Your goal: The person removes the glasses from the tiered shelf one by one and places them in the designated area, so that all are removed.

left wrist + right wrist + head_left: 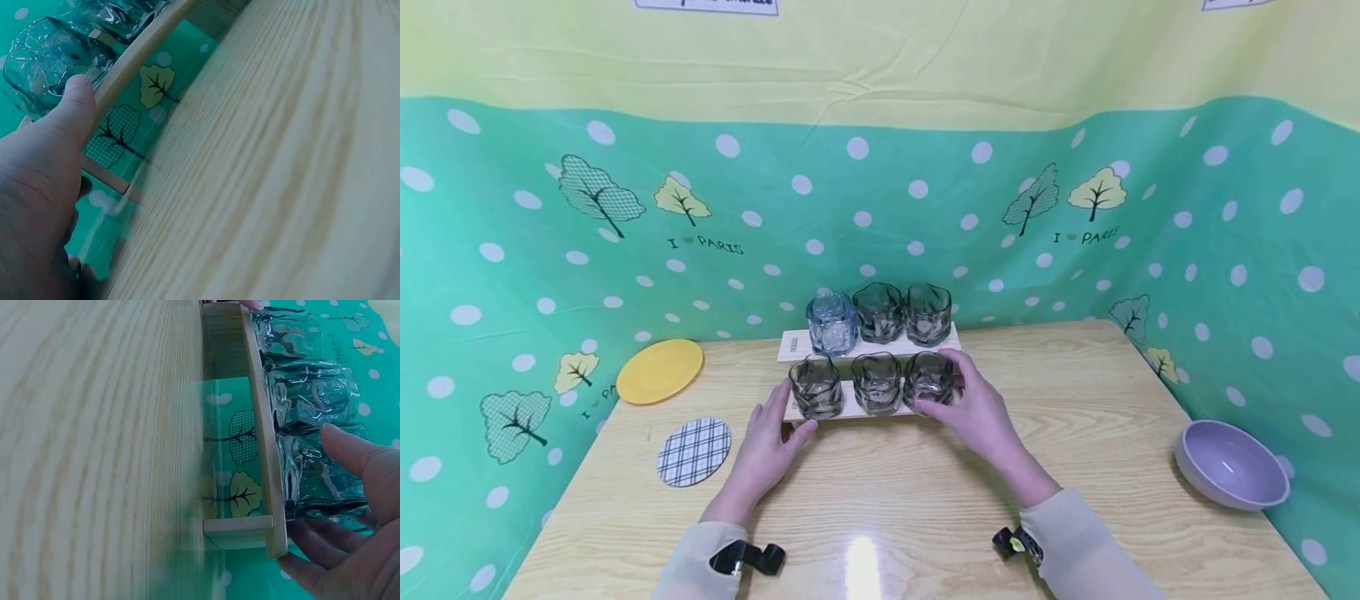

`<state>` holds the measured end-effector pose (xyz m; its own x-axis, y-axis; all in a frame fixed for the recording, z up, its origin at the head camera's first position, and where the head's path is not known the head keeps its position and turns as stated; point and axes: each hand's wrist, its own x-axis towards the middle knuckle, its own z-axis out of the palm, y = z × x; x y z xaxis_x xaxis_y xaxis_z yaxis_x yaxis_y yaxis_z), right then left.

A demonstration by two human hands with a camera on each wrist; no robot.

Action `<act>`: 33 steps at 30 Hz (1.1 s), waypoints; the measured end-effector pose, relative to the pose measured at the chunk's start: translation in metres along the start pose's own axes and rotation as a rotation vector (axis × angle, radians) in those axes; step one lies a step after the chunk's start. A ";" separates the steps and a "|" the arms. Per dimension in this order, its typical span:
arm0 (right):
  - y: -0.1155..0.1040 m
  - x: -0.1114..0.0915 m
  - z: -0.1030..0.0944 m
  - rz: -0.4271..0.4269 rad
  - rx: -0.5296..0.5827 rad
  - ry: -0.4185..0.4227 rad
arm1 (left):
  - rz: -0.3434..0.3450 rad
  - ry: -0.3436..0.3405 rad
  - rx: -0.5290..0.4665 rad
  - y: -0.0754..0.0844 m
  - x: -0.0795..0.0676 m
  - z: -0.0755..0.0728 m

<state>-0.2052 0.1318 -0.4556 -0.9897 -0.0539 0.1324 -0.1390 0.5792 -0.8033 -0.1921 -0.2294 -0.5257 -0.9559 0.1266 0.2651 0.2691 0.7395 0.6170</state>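
A low wooden stand (850, 408) carries a front row of three wavy smoke-grey glasses, a left glass (816, 387), a middle glass (876, 384) and a right glass (927, 379). My left hand (767, 446) holds the stand's left end, its thumb near the base of the left glass. Around the right glass curls my right hand (977, 408), with the thumb on its front; in the right wrist view some fingers (319, 544) lie low beside the stand's end. Behind, a second white board (793, 344) bears a blue glass (832, 323) and two grey glasses (877, 313).
On the left of the wood-grain table (880, 483) are a yellow plate (660, 372) and a round checked coaster (695, 452). A purple bowl (1231, 465) stands near the right edge. A dotted green curtain (865, 200) encloses the back and sides.
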 end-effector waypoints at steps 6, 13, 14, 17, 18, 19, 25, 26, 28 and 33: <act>0.000 -0.001 -0.004 0.019 0.013 0.013 | 0.005 0.004 -0.011 -0.001 -0.001 0.000; 0.000 -0.002 -0.010 0.029 0.015 0.018 | -0.002 0.005 -0.062 0.002 -0.004 -0.003; 0.000 -0.002 -0.011 0.031 0.013 0.018 | -0.001 0.005 -0.072 0.002 -0.004 -0.004; 0.000 -0.003 -0.016 0.040 0.011 0.014 | 0.000 0.000 -0.090 0.003 -0.004 -0.005; 0.000 -0.003 -0.018 0.046 0.008 0.014 | 0.003 -0.002 -0.091 0.002 -0.004 -0.005; 0.000 -0.003 -0.020 0.052 0.004 0.014 | 0.004 -0.004 -0.093 0.002 -0.004 -0.005; 0.004 -0.006 -0.035 0.053 0.019 0.025 | 0.028 -0.014 -0.102 0.000 -0.003 -0.006; 0.005 -0.006 -0.038 0.048 0.029 0.026 | 0.032 -0.013 -0.102 -0.001 -0.003 -0.006; 0.007 -0.007 -0.044 0.039 0.044 0.028 | 0.033 -0.014 -0.098 -0.001 -0.003 -0.006; 0.013 -0.007 -0.059 0.030 0.052 0.037 | 0.027 -0.023 -0.087 -0.002 -0.002 -0.006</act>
<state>-0.1982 0.1874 -0.4325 -0.9917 -0.0065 0.1282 -0.1116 0.5374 -0.8359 -0.1895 -0.2348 -0.5229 -0.9503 0.1613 0.2663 0.3031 0.6752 0.6725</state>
